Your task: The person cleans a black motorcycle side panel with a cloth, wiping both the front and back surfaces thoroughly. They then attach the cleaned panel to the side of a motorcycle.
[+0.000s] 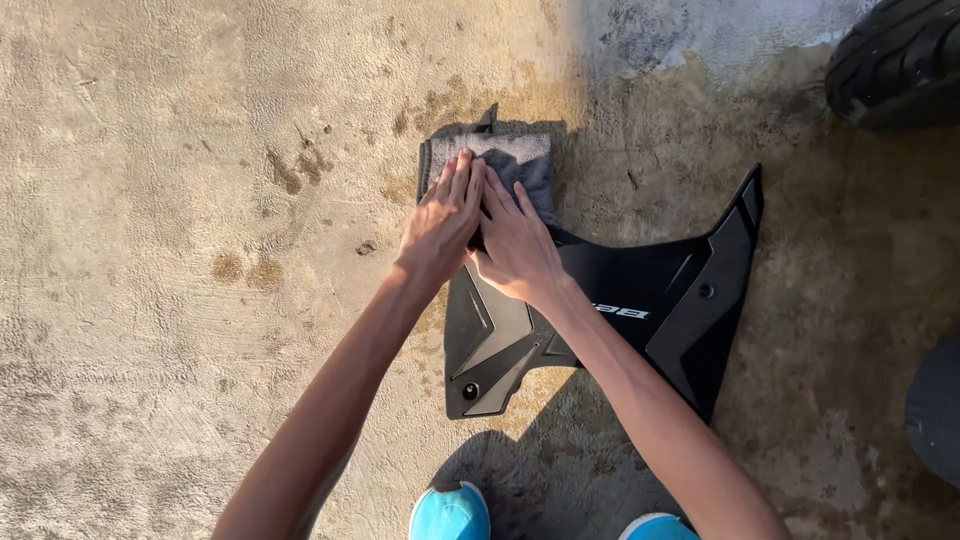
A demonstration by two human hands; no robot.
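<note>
Grey microfibre cloth (512, 165) lies pressed under the flat, open left hand (442, 222) and right hand (515, 250) on the black motorcycle fairing panel (660, 310); its lower part looks not yet wiped.

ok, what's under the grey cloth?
The grey cloth lies over the top end of the black plastic fairing panel on the concrete floor. The left hand and the right hand press flat on it. The panel's covered end is hidden.
</note>
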